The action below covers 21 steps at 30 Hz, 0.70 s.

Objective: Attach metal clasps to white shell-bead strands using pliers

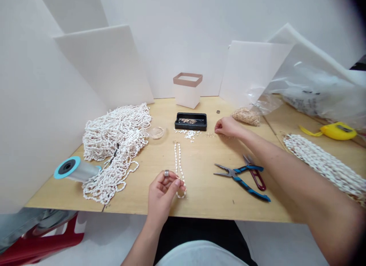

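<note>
Head view, left to right:
- heap of white shell-bead strands [117, 144] on the worktop [203, 201]
- left hand [161, 199], half closed, fingertips pinching a short beaded strand [179, 168]
- blue-handled pliers [238, 181] lying well apart from both hands
- right hand [227, 126], fingers loosely bunched against the worktop just beside tiny loose beads [210, 135]; any hold impossible to tell

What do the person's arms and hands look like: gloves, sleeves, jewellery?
Both arms are bare, with no sleeves or gloves in view. The left hand wears a wide silver-coloured ring on one finger. The right hand shows no ring. Neither wrist shows a watch or bracelet.
</note>
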Each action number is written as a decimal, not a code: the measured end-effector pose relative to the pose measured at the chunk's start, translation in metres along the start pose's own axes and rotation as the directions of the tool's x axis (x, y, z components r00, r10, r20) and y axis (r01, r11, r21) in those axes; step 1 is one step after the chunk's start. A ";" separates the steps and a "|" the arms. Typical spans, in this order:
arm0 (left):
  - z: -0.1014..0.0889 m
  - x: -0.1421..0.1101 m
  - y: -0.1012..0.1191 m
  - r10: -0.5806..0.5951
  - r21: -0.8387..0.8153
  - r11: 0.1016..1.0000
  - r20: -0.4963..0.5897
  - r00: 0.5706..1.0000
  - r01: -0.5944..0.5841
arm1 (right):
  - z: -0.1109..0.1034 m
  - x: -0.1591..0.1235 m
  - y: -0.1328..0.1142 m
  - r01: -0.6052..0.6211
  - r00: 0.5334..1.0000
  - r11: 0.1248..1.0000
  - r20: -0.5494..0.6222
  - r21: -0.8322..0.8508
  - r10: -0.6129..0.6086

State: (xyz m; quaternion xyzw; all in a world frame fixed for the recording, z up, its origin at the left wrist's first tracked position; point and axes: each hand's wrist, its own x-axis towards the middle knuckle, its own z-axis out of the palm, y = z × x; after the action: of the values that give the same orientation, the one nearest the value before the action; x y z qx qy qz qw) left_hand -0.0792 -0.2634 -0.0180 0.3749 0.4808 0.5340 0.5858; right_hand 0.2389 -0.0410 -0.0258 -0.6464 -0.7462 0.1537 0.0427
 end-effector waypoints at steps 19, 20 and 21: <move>-0.052 -0.014 -0.005 0.175 0.657 0.728 0.100 0.979 -0.197 | -0.008 0.013 -0.024 0.098 0.975 0.937 0.219 -0.336 -0.023; -0.054 -0.015 -0.005 0.206 0.707 0.672 0.110 0.972 -0.222 | -0.009 0.010 -0.026 0.095 0.977 0.937 0.211 -0.336 -0.024; -0.055 -0.015 -0.006 0.241 0.754 0.609 0.118 0.963 -0.245 | -0.009 0.006 -0.028 0.089 0.980 0.939 0.198 -0.333 -0.022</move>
State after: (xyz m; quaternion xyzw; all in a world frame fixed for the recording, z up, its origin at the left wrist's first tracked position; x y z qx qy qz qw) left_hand -0.1302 -0.2833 -0.0350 0.6490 0.6039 0.3554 0.2963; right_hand 0.2140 -0.0364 -0.0101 -0.6049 -0.7801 0.0826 -0.1370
